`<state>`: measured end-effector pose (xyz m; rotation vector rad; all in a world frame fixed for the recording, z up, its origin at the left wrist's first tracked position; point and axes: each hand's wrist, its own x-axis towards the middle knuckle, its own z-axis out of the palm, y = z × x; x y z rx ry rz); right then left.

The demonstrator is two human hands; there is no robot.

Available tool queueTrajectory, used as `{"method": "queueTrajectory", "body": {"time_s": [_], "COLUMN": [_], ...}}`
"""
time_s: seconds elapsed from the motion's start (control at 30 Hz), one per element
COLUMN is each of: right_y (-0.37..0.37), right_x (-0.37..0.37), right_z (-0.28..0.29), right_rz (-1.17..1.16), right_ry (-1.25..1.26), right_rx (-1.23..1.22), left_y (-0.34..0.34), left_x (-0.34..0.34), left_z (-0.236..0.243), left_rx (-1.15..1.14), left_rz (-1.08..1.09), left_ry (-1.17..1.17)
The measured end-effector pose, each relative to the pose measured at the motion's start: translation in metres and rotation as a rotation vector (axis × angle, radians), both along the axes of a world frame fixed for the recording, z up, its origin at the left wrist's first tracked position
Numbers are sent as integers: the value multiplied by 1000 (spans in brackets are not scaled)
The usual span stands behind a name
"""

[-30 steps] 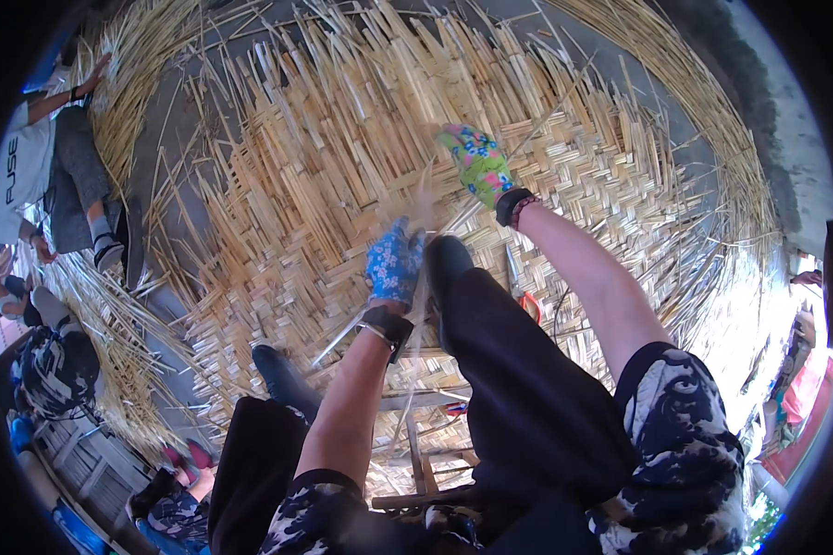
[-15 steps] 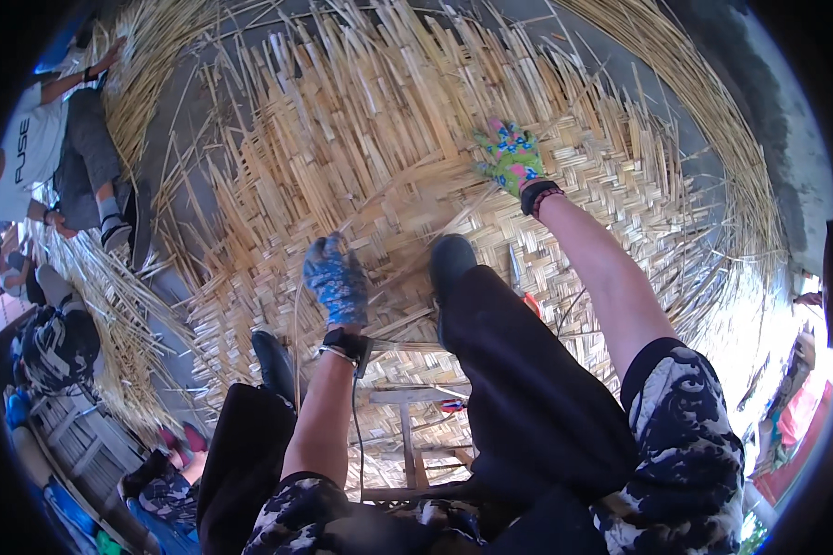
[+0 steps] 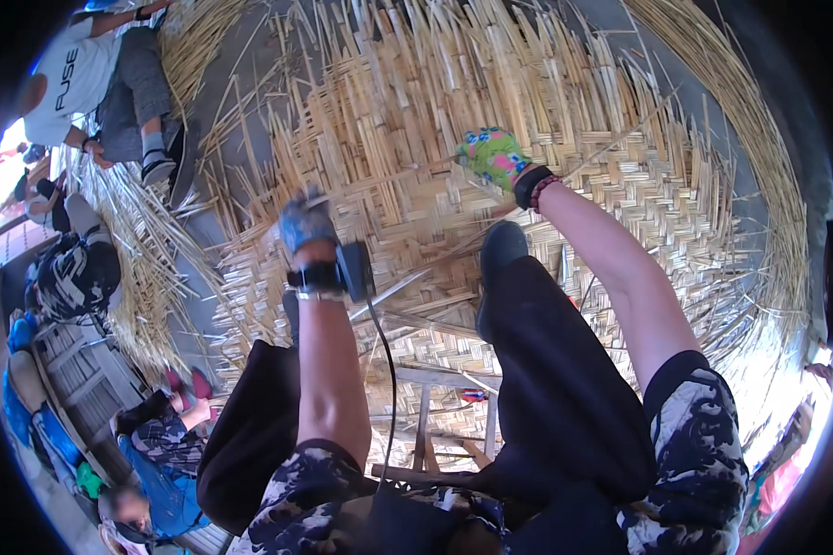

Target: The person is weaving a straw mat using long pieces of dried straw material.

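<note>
My left hand [image 3: 307, 225], in a blue patterned glove, is blurred by motion over the left part of a woven mat of split reed [image 3: 620, 190]. Its fingers are smeared, so their hold cannot be made out. Farther right, my right hand [image 3: 493, 157], in a green floral glove, is closed on a thin reed strip [image 3: 393, 176]. That strip slants down leftward to the fingers of my left hand. Beyond both hands, the mat's loose reed ends [image 3: 407, 79] fan outward. My shoe [image 3: 506, 248] rests on the mat below my right hand.
Bundles of loose reed [image 3: 749, 102] curve round the right side, and more reed [image 3: 153, 296] lies at left. A person in a white shirt [image 3: 79, 79] sits at far left; others sit below. A wooden frame [image 3: 424, 425] and a red-and-blue object [image 3: 473, 396] lie between my legs.
My right hand has gone from spread on the mat to closed on a strip. My left hand has lifted and moved left. The whole view has shifted a little.
</note>
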<state>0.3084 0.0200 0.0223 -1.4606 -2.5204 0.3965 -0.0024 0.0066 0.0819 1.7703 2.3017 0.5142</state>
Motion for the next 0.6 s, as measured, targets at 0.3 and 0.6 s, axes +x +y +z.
{"method": "queueTrajectory", "body": {"time_s": [0.3,0.6], "right_y": [2,5], "right_x": [-6,-9], "right_z": [12,14], "right_rz": [-608,-630], "right_ry": [279,374], "right_rx": [-110,-306], "left_y": [145,94], "left_x": [62,47], "left_z": [47,-64], "left_rx": [-29,-414], "left_rz": [-443,-334], "left_ry": [-590,-175]}}
